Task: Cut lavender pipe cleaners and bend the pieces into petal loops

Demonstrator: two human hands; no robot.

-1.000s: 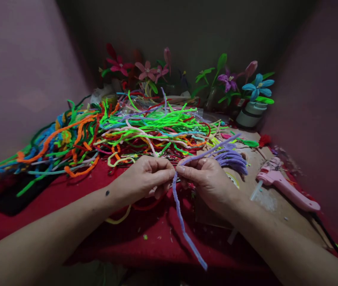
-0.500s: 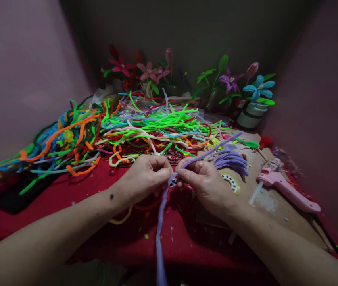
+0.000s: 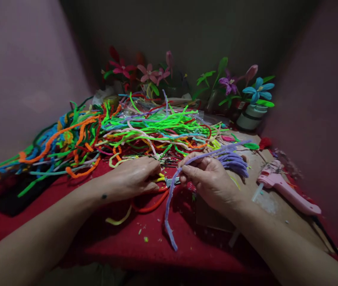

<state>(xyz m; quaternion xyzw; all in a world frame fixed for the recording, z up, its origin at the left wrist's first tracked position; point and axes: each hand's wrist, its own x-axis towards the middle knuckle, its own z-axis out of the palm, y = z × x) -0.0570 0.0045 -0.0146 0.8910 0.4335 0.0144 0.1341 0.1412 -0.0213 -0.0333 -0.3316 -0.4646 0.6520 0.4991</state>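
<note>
Two hands meet mid-table: our right hand (image 3: 209, 178) pinches long fuzzy lilac pipe cleaner (image 3: 169, 210) at its bend, tail hanging toward us; left hand (image 3: 133, 176), nearer, fingers curled down onto small yellow-handled cutters (image 3: 164, 180) beside bend.

A tangled heap of bright pipe cleaners (image 3: 121, 131) in green, orange, blue and red sprawls across the far left of a counter (image 3: 157, 242) draped in red cloth. Along the far wall stand handmade flowers: red and pink blooms (image 3: 145, 72) at centre, a purple flower (image 3: 229, 83) and a blue flower (image 3: 258, 90) in a pale pot (image 3: 250, 117) to the right. A pink glue gun (image 3: 288, 191) lies on a brown board (image 3: 270, 198) at right, near a stack of bent lilac pieces (image 3: 234, 162).
</note>
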